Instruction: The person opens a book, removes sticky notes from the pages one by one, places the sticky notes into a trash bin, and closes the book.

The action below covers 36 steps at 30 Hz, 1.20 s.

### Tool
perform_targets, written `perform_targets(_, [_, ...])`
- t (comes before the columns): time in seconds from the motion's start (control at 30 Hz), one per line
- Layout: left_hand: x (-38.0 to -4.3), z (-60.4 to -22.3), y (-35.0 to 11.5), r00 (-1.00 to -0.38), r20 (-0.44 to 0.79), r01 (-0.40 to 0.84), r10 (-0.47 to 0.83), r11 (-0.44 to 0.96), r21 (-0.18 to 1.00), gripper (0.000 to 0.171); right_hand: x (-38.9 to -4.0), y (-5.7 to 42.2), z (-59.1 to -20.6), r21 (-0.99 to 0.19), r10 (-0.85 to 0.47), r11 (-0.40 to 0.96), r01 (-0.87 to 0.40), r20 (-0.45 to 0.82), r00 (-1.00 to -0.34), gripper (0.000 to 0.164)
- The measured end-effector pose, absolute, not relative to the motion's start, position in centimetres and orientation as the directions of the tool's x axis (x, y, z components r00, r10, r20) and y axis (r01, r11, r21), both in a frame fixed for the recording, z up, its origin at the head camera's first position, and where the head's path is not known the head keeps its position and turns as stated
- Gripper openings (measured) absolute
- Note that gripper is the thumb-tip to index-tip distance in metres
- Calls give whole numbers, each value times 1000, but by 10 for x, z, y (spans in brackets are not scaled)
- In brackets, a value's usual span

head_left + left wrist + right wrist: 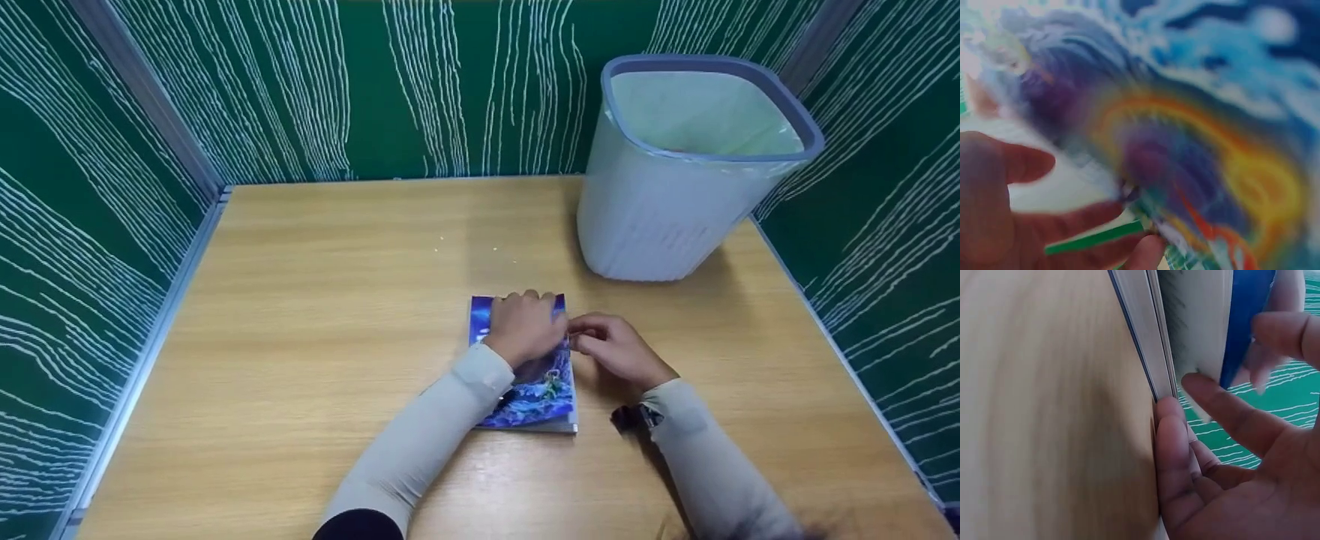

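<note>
A book [529,409] with a glossy blue cover lies near the middle of the wooden table. Across its upper part rests my left hand [525,326], palm down. The left wrist view shows the colourful cover [1185,140] close and blurred, with fingers [1078,219] beside it. At the book's right edge, my right hand [619,349] pinches the lifted cover. In the right wrist view, the blue cover [1247,320] stands apart from the thicker page block [1140,315]. Right-hand fingers [1172,444] also touch the block's edge, low against the table.
A pale bin [652,217] with a grey-blue rim and a liner stands at the table's back right. Small white specks [495,248] lie on the table [300,300] beyond the book. Green panels [495,90] with white wavy lines enclose the back and sides.
</note>
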<state>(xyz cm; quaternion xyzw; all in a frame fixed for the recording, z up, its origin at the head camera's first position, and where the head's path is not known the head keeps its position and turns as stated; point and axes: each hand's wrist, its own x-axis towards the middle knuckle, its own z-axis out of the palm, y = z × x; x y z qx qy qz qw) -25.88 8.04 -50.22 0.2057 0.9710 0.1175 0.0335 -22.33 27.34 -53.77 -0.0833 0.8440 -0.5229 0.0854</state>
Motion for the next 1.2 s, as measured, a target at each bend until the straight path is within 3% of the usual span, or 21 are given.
perform_targets(0.13, [-257,-506,50,-842,-74,488,534,813,316,50,-224,269,-538,-898,-179,437,51,-142,-974,28])
perform_targets(0.33, [-244,-510,3,-763,-163,517,626,741,428,77,-226,255,-537,-844,-84,518,142,-216,-973,39])
perform_targets(0.67, [-232,-504,-38,-789,-268,412,553,800,436,98,-235,255,-527,-762,-101,644,71,-176,-979,55])
perform_targets(1.2, [-240,-510,-38,-784,-259,413,564,786,460,101,-241,253,-524,-669,-185,741,-56,-124,-975,44])
